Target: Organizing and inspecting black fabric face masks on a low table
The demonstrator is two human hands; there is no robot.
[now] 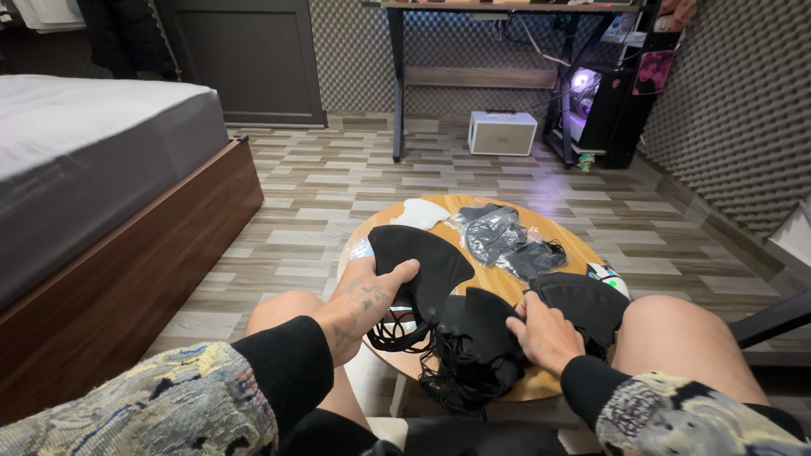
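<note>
Where hands [372,295] meet: masks [422,266] (black).

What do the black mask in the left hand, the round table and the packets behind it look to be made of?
Black mask: seemingly soft non-woven fabric, matte, creased along a centre fold, held by the left hand. Round table: wood or wood-look top, light and smooth with faint sheen. Packets: clear glossy plastic film, judging by the glare and wrinkles over the dark masks inside.

Grey bed [84,143] stood left; white speaker box [502,133] sat on wood floor [338,186]; lit computer tower [585,97] glowed under desk [507,7].
</note>
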